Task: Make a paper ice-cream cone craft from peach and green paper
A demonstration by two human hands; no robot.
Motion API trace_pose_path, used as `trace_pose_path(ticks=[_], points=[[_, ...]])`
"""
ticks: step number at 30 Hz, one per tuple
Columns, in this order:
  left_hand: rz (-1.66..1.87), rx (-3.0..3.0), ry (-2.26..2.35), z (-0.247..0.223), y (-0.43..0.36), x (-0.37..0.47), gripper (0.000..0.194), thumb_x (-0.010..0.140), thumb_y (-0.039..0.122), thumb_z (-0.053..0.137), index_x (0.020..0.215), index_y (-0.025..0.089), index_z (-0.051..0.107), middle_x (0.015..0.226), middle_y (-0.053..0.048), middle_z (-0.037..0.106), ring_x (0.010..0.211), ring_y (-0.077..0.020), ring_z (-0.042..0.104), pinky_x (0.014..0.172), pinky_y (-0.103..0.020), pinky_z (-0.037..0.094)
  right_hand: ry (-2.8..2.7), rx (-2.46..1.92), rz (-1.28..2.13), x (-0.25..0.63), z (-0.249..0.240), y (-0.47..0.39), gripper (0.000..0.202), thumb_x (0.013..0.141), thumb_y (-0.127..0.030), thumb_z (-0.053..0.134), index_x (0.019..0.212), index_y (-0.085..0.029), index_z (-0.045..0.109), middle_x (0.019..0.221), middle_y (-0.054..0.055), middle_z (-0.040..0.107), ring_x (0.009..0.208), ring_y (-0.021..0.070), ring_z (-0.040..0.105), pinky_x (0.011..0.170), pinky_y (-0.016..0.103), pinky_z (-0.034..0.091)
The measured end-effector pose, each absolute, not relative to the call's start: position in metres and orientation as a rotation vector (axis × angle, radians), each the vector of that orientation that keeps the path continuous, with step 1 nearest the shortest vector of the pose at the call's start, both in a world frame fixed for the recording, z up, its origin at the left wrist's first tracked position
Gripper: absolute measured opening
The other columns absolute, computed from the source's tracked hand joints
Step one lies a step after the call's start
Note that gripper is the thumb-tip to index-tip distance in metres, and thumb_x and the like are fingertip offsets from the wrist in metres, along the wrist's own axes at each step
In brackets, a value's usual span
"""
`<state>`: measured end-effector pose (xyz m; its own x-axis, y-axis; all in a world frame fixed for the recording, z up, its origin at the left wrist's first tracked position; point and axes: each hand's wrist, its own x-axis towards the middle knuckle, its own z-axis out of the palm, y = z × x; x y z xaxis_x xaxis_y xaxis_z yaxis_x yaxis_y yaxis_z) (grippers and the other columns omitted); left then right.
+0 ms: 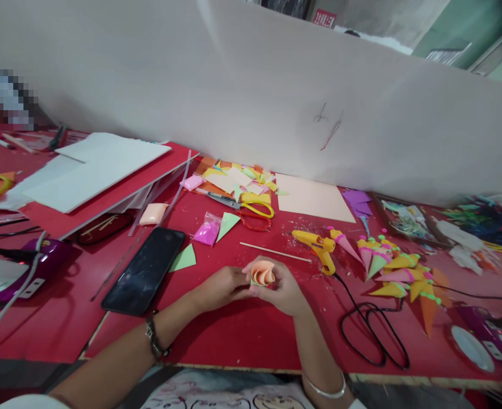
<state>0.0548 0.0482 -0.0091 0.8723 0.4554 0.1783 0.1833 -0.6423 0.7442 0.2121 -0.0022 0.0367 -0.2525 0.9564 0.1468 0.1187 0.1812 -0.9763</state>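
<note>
A small rolled paper piece (262, 272), peach with a layered, wavy top and a greenish edge, is between my two hands above the red table. My right hand (282, 287) wraps round it from the right, fingers curled. From the left, my left hand (224, 288) touches its side with fingers pressed together. Beyond the hands lie a thin wooden stick (275, 251) and a yellow glue gun (318, 248). Green paper pieces (184, 258) and a bag of pink material (207, 229) lie to the left of the stick.
A black phone (145, 272) lies left of my hands. Yellow-handled scissors (257, 208) and a peach sheet (312, 197) are further back. At right are small paper cones (398, 275), a looped black cable (374, 335) and a tray (408, 221). White boards (92, 170) are stacked at left.
</note>
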Motion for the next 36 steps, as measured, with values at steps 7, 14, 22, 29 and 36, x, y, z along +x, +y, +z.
trace_pose_path(ticks=[7,14,22,29,36], points=[[0.415,2.317,0.447,-0.0073,0.0484,0.0544,0.031,0.086,0.037,0.038,0.087,0.013,0.058,0.077,-0.008,0.062,0.064,-0.0131,0.054,0.059,-0.020,0.035,-1.570,-1.055,1.202,0.2117,0.0371,-0.0027,0.024,0.069,-0.027,0.063,0.091,-0.019,0.059,0.081,0.003,0.057,0.074,0.0145,0.052,0.067,0.026,0.043],[0.430,2.301,0.464,-0.0120,0.0484,0.0544,0.032,0.086,0.037,0.038,0.085,0.013,0.058,0.072,-0.006,0.060,0.062,-0.0130,0.053,0.058,-0.020,0.035,-1.556,-1.062,1.207,0.2114,0.0358,-0.0030,0.025,0.069,-0.028,0.063,0.092,-0.019,0.060,0.080,0.003,0.058,0.074,0.0150,0.054,0.068,0.027,0.043],[0.474,2.253,0.455,-0.0067,0.0470,0.0546,0.031,0.086,0.038,0.037,0.087,0.014,0.057,0.077,-0.008,0.061,0.073,-0.0154,0.055,0.068,-0.022,0.038,-1.492,-1.047,1.231,0.2096,0.0353,-0.0035,0.033,0.067,-0.026,0.064,0.099,-0.019,0.057,0.079,0.002,0.059,0.074,0.0147,0.054,0.070,0.028,0.043],[0.448,2.369,0.515,-0.0055,0.0468,0.0548,0.031,0.086,0.036,0.037,0.076,0.014,0.057,0.069,-0.006,0.060,0.062,-0.0131,0.053,0.059,-0.020,0.035,-1.547,-1.121,1.130,0.2058,0.0409,-0.0036,0.005,0.072,-0.021,0.055,0.075,-0.017,0.056,0.070,0.000,0.053,0.065,0.0121,0.050,0.060,0.024,0.040],[0.447,2.190,0.391,-0.0079,0.0486,0.0540,0.036,0.085,0.036,0.040,0.067,0.011,0.058,0.059,-0.004,0.059,0.054,-0.0095,0.051,0.054,-0.018,0.034,-1.385,-1.095,1.222,0.2082,0.0403,-0.0018,0.011,0.067,-0.022,0.062,0.075,-0.016,0.057,0.068,0.000,0.055,0.059,0.0102,0.049,0.055,0.022,0.040]])
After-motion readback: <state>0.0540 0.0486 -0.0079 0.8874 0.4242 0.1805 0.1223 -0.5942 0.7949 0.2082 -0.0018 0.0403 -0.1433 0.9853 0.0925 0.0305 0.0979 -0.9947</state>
